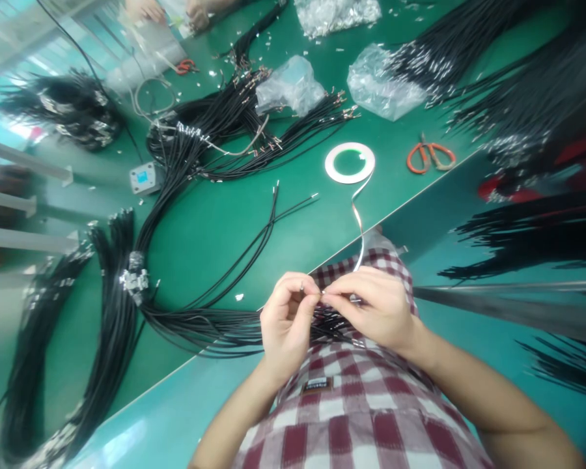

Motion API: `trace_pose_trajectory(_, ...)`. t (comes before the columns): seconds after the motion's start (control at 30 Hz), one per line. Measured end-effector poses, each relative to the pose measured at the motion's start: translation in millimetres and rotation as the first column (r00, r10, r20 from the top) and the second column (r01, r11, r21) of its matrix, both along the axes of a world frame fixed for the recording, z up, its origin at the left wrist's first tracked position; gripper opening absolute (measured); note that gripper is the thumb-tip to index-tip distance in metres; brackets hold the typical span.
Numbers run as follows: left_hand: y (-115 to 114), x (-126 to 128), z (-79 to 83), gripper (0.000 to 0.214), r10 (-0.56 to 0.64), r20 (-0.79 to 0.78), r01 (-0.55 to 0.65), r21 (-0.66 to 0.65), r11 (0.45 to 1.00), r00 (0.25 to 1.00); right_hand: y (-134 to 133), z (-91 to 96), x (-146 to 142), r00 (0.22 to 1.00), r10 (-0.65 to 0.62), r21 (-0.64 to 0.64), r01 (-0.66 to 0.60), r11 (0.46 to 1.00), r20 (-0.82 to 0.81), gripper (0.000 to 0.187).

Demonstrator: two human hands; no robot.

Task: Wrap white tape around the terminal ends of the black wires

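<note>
My left hand (289, 319) is closed in a pinch on what looks like the end of a black cable; the tip is mostly hidden by the fingers. Fingertip to fingertip with it, my right hand (374, 303) pinches the free end of a narrow tape strip (357, 218). That strip runs down from a white tape roll (329, 164) lying flat on the table. A bundle of black cables (209, 326) passes beneath my left hand to my lap, over a checked apron (351, 417). Two or three loose cables (247, 260) lie apart on the green surface.
Orange-handled cutters (430, 158) lie right of the roll. Farther back are clear plastic bags (293, 85), more cable bundles (224, 130) and a small grey box (145, 178). Cable bundles (114, 280) curve along the left. Another person's hands (195, 14) show at the top.
</note>
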State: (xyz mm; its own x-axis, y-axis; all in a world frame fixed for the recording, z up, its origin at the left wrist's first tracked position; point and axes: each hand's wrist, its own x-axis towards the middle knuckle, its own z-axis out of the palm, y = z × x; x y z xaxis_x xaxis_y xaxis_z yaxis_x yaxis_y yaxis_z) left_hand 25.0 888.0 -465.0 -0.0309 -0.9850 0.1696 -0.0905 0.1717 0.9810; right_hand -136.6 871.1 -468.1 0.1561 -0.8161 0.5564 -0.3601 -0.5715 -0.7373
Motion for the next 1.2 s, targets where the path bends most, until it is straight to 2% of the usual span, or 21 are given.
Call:
trace_pose_trajectory(0.13,-1,-1,-0.3,0.005,-0.002,-0.021,0.002,0.025,1.000,1.000,0,-4.4,1,0.998,-0.021,0.097,0.016,0.995,0.051,0.002)
trace_pose_trajectory(0.17,-1,-1,-0.5,0.005,0.002,-0.026,-0.001,0.031,1.000,1.000,0,-5.3,0,0.998,-0.025,0.109,0.020,0.994,0.052,0.008)
trace_pose_trajectory(0.23,-1,-1,-0.8,0.005,0.006,-0.042,-0.004,0.040,0.999,0.999,-1,-6.2,0,0.999,-0.013,0.084,0.010,0.996,0.037,0.015)
trace_pose_trajectory(0.33,-1,-1,-2.0,0.004,0.000,-0.068,0.004,0.052,0.999,0.998,-3,-5.0,0,0.999,0.039,0.029,-0.039,0.999,0.003,0.011)
trace_pose_trajectory(0.5,-2,-2,-4.9,0.004,0.018,-0.071,-0.014,0.058,0.998,0.997,-4,-3.1,2,1.000,0.025,0.056,-0.026,0.998,0.011,0.010)
trace_pose_trajectory(0.6,-4,-4,-6.8,0.003,0.024,-0.143,-0.003,0.145,0.989,0.989,-4,-6.4,1,0.999,0.027,0.090,-0.029,0.996,0.020,0.010)
trace_pose_trajectory(0.73,-9,-5,-7.0,0.031,0.015,-0.339,0.099,0.316,0.944,0.941,-6,-12.6,-6,0.998,-0.035,0.215,0.023,0.976,0.053,0.008)
trace_pose_trajectory(0.83,-13,-4,-4.4,0.025,0.015,-0.426,0.181,0.415,0.892,0.905,-7,-13.1,-12,0.997,-0.044,0.272,0.025,0.962,0.063,0.008)
trace_pose_trajectory(0.93,-17,-3,-1.4,0.024,0.050,-0.460,0.213,0.501,0.839,0.886,-9,-8.5,-12,0.996,-0.013,0.330,-0.018,0.944,0.090,0.009)
trace_pose_trajectory(1.03,-17,0,0.0,0.025,0.072,-0.489,0.233,0.533,0.813,0.869,-12,-1.3,-9,0.990,0.035,0.397,-0.086,0.914,0.134,0.008)
trace_pose_trajectory(1.2,-14,3,-0.2,0.020,0.087,-0.526,0.237,0.518,0.822,0.846,-17,10.2,-5,0.982,0.107,0.471,-0.169,0.866,0.155,0.008)
